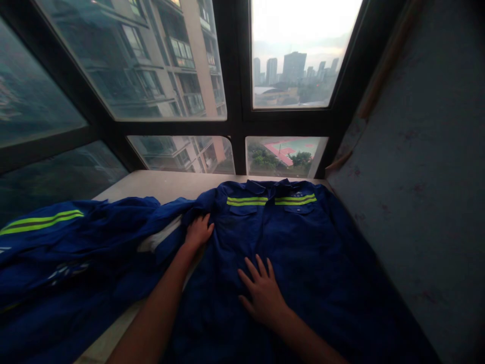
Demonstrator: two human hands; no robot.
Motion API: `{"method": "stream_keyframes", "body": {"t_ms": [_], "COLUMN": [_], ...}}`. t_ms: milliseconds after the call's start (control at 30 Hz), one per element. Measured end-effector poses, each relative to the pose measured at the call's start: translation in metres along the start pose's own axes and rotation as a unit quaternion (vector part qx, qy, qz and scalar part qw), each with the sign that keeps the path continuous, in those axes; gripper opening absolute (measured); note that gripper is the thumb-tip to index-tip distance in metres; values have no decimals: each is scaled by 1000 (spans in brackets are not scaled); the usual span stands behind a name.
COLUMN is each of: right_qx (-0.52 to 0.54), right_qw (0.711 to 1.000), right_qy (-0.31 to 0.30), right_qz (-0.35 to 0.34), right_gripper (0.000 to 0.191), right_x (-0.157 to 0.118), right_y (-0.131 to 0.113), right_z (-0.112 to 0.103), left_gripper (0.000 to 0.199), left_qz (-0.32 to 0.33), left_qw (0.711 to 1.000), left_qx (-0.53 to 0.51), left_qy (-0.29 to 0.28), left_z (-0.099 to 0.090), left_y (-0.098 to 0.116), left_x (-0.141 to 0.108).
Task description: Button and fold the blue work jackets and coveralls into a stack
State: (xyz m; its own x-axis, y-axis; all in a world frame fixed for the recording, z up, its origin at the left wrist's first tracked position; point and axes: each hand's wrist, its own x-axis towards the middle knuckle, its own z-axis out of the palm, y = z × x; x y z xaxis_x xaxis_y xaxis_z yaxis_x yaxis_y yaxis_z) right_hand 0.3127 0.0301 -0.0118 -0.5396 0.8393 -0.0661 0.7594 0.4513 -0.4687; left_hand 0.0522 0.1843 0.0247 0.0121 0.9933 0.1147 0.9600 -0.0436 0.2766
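Note:
A dark blue work jacket (303,253) lies spread front side up, its collar toward the window and yellow-green reflective stripes across the chest. My right hand (263,293) rests flat on the middle of its front, fingers spread. My left hand (199,233) touches the jacket's side below the shoulder at the left, with fingers slightly bent and apart; the fabric just under its palm is hidden. To the left lies another blue garment (113,242), rumpled, with the same kind of stripes.
Both garments lie on a pale window ledge (159,184). Dark window frames (237,91) rise behind it, with buildings outside. A patterned wall (424,167) borders the right side, close to the jacket's sleeve.

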Motion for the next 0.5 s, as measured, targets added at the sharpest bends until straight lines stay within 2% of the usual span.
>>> {"method": "stream_keyframes", "body": {"t_ms": [167,300,400,500], "right_qx": [-7,1,5,4], "right_qw": [1000,1000,1000,1000], "right_qy": [-18,-8,6,16], "right_qz": [-18,-8,-6,-9], "right_gripper": [69,68,67,67], "right_x": [6,18,23,26], "right_y": [7,7,9,12], "right_z": [-16,-29,-32,-28], "left_gripper": [40,37,41,46], "left_qz": [11,18,51,68], "left_qw": [999,998,991,985], "left_qx": [2,20,74,97], "left_qy": [31,61,103,125], "left_z": [2,0,-1,0], "left_y": [14,26,30,22], "left_x": [19,10,-27,-89]}}
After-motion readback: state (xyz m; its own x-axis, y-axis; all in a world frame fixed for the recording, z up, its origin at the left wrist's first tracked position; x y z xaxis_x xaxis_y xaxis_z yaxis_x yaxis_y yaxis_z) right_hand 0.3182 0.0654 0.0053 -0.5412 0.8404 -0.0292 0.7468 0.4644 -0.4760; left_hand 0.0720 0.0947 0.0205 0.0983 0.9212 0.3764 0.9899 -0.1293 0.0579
